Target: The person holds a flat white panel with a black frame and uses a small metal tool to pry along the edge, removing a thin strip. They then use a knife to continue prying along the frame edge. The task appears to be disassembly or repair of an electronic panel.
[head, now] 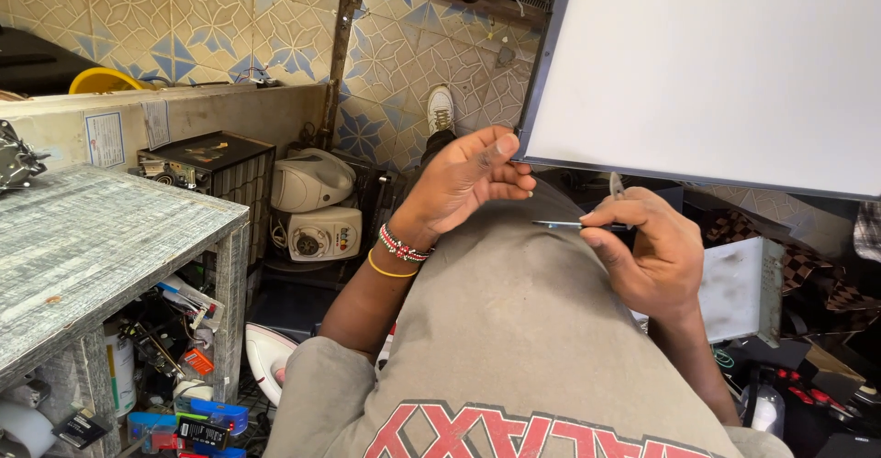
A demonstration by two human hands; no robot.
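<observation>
Pinching a thin tool (578, 226), the right hand (647, 256) sits below the white panel (716, 72); the open left hand (473, 178) touches its edge, so the panel may slip.

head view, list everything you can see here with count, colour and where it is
white panel: 1, white with dark frame, upper right, propped near the left hand
slim tool: 1, dark metal, in the right hand's grip, over the lap
wooden bench: 1, grey weathered, left
appliances: 2, white, on the floor beside the bench
black box unit: 1, black, behind the bench
yellow bowl: 1, yellow, top left behind the ledge
tiled wall: 1, cream and blue pattern, background
metal box: 1, pale grey, right
shoe: 1, white, centre top
wristbands: 2, beaded and yellow, left wrist
left hand: 1, open, touching the panel's lower corner
right hand: 1, pinching the tool
</observation>
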